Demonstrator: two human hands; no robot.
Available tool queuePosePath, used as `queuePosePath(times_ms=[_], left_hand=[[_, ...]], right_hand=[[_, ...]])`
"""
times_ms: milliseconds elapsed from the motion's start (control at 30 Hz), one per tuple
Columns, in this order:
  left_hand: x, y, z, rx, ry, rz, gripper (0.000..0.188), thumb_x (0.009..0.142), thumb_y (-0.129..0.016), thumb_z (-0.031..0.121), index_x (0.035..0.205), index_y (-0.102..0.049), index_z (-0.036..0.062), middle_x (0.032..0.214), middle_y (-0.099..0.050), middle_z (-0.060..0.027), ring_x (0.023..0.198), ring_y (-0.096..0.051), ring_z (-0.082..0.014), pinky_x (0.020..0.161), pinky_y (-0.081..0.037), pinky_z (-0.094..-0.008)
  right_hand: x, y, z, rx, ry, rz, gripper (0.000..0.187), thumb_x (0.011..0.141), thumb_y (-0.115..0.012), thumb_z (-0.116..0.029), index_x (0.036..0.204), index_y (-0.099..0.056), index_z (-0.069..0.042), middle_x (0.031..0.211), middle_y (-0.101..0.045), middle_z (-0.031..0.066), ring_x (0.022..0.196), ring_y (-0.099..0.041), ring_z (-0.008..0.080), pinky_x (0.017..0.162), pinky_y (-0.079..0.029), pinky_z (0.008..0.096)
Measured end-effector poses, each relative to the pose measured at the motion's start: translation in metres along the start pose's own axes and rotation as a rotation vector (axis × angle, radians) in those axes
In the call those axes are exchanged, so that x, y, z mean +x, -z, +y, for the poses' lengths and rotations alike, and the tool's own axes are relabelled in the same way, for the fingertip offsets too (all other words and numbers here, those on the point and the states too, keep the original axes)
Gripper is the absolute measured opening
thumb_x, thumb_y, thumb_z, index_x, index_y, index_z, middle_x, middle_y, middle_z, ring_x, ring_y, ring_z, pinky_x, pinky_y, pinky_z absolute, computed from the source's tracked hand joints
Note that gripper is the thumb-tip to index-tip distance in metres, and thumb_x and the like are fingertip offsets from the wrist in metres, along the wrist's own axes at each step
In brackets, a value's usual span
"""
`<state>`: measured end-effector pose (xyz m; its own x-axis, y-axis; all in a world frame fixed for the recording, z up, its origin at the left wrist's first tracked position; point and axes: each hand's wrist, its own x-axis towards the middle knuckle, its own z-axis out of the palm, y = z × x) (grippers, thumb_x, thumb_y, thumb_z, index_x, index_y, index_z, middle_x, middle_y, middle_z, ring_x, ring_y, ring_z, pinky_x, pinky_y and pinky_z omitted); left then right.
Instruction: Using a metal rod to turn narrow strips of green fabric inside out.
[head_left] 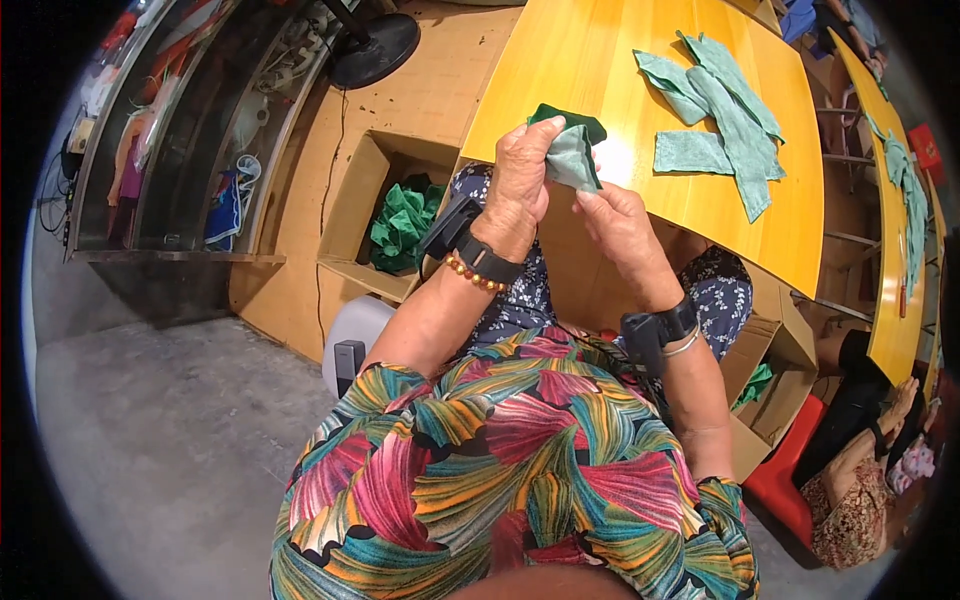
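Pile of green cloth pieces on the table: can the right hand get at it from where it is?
Probably yes: the pile lies open on the table beyond the right hand, though that hand's grip is on the folded cloth.

We pinch a folded green cloth piece (570, 150) between our left hand (520, 185) and right hand (620, 225) above the yellow table (560, 70). More green strips (715, 110) lie spread on it. A cardboard box (350, 210) of green fabric sits at our left.

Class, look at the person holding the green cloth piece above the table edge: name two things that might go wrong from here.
1. The small green cloth piece is pinched only by the left hand and right hand beyond the yellow wooden table; it might drop.
2. The loose pile of teal cloth strips might be swept aside.
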<state>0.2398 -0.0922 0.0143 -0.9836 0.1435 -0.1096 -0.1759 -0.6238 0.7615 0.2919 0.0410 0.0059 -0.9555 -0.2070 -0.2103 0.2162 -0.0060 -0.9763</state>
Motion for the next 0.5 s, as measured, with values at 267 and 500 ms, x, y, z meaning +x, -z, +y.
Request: queuePosePath(times_ms=[267, 500], left_hand=[[0.009, 0.015, 0.006, -0.135, -0.107, -0.082, 0.031, 0.088, -0.050, 0.023, 0.104, -0.052, -0.0038, 0.089, -0.061, -0.0154, 0.080, -0.062, -0.0271, 0.076, -0.050, -0.0485], [0.000, 0.011, 0.010, -0.191, -0.085, -0.137, 0.027, 0.088, -0.049, 0.020, 0.098, -0.054, -0.0037, 0.084, -0.062, -0.0133, 0.073, -0.062, -0.0227, 0.071, -0.053, -0.0401]], right_hand=[[-0.006, 0.010, -0.002, -0.287, 0.281, 0.151, 0.021, 0.085, -0.052, -0.018, 0.073, -0.051, 0.000, 0.055, -0.043, 0.0134, 0.048, -0.039, 0.0198, 0.048, -0.037, 0.0325], [-0.021, 0.011, -0.014, -0.648, 0.364, 0.227, 0.022, 0.085, -0.051, -0.020, 0.073, -0.051, -0.001, 0.057, -0.045, 0.0174, 0.050, -0.045, 0.0311, 0.049, -0.037, 0.0359]])
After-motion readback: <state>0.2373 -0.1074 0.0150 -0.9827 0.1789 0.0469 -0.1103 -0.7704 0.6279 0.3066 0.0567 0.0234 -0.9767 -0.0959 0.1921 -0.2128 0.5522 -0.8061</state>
